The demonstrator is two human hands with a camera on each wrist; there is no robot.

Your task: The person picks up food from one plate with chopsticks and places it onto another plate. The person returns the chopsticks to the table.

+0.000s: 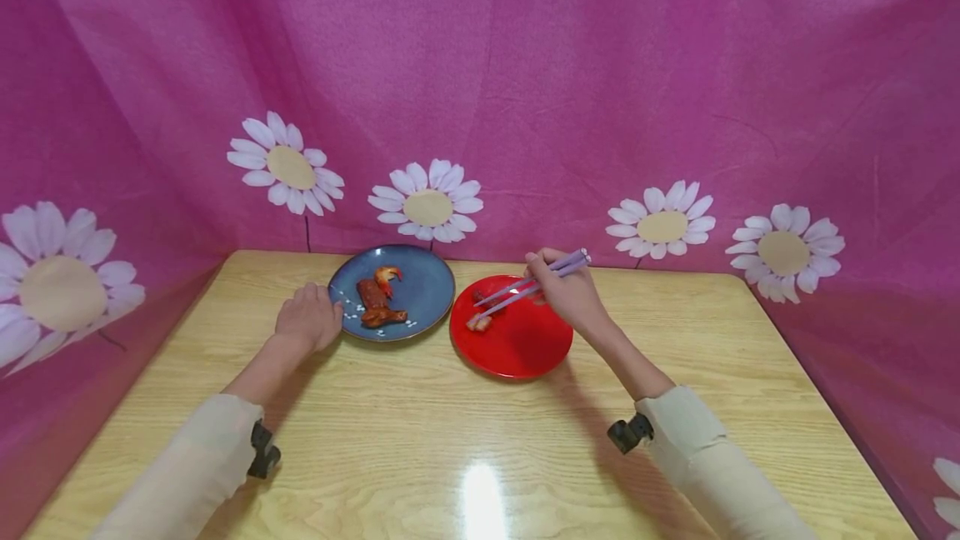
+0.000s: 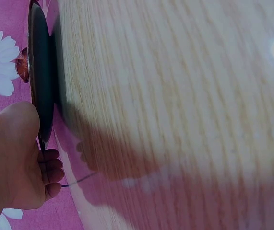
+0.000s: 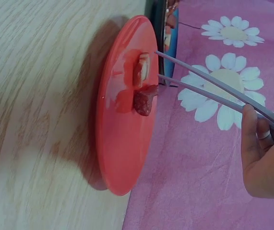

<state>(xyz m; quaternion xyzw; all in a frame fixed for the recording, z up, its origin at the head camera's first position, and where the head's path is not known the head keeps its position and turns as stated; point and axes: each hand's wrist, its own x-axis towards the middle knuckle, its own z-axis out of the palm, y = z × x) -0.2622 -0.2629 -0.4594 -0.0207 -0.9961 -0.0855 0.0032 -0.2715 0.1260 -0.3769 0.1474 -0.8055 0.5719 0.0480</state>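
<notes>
My left hand (image 1: 307,319) holds the left rim of a blue plate (image 1: 427,282), the thumb at the upper side and the fingers curled at the edge in the left wrist view. On that plate lie a shrimp (image 1: 387,277), a brown slab of meat (image 1: 371,295) and a drumstick (image 1: 384,318). Above the right side of a red plate (image 1: 521,348), my right hand (image 1: 562,290) grips a pair of purple chopsticks (image 3: 208,79). Their tips are apart, over a pale-topped piece of food (image 3: 144,68) and a dark red-brown piece (image 3: 143,103) on the red plate.
Both plates stand side by side near the far edge of a light wooden table (image 1: 390,440). A pink curtain (image 1: 525,90) with white daisies hangs behind and at both sides. Small black devices (image 1: 630,433) sit at the sleeve cuffs.
</notes>
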